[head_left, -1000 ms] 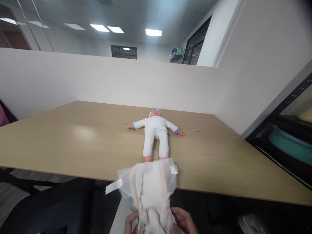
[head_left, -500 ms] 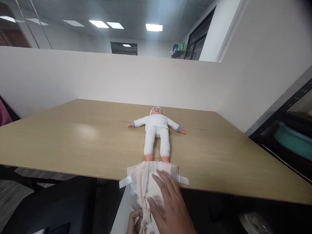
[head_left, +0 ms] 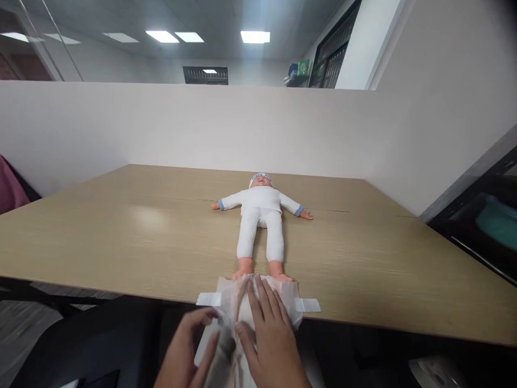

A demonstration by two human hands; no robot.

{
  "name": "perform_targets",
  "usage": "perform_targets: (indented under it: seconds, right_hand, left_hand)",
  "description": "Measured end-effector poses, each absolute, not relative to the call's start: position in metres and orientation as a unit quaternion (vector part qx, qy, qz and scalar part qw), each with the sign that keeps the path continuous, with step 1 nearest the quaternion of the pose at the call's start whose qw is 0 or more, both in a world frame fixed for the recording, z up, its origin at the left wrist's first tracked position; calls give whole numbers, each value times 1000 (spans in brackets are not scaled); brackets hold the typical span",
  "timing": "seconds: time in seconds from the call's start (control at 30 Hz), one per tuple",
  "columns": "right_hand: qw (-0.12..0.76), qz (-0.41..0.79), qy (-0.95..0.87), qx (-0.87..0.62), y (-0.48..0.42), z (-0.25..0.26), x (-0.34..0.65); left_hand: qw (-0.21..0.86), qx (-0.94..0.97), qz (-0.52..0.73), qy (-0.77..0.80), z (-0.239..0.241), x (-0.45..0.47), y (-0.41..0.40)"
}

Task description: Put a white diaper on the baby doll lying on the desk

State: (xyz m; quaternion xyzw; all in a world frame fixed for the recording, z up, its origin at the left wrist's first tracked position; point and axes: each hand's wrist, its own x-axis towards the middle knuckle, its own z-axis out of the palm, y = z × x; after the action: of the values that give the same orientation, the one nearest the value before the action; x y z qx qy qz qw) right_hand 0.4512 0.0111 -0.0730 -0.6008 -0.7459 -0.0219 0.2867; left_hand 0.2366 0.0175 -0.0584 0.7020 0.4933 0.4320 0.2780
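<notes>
An unfolded white diaper [head_left: 291, 293] hangs over the table's front edge, its two side tabs spread outward. My right hand [head_left: 270, 337] lies flat on the diaper's middle, fingers stretched forward. To its left, my left hand [head_left: 188, 345] is beside the diaper with thumb and fingers apart and nothing between them; its fingertips are close to the left side of the diaper. Just beyond, a baby doll [head_left: 262, 202] in a white outfit with blue cuffs and a headband lies on its back, arms spread. Its feet almost meet the diaper's top edge.
The wooden table [head_left: 141, 242] ends at a white partition wall [head_left: 181, 126]. A black chair [head_left: 109, 339] stands below the table at the left. Dark shelving with a teal item [head_left: 498, 223] is at the right edge. A clear, shiny bundle [head_left: 434, 369] sits low at the right.
My left hand has let go of the diaper's left edge and moved left, opening. The diaper's tabs now lie straighter. My right hand stays on the diaper, with its fingers straighter.
</notes>
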Motion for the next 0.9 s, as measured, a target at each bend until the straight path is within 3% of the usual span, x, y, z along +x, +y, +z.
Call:
perform_targets:
  seconds: [0.17,0.3,0.47,0.63,0.9]
  right_hand:
    - [301,-25,-740,-601,10,-73,450]
    - [301,-24,-736,-605,11,-75,449]
    - [314,-21,-726,-611,11,-77,447]
    - [317,-17,-726,-611,11,-77,448]
    - [292,-1,-748,-596,15,-75,458]
  left_hand:
    - [56,802,452,386,14,230,101]
    - [15,913,269,305,50,264,167]
    - [-80,982,39,164,46,311,213]
    - [-85,992,-33,83,40,335,219]
    - [-36,997,62,-6,34,358,236]
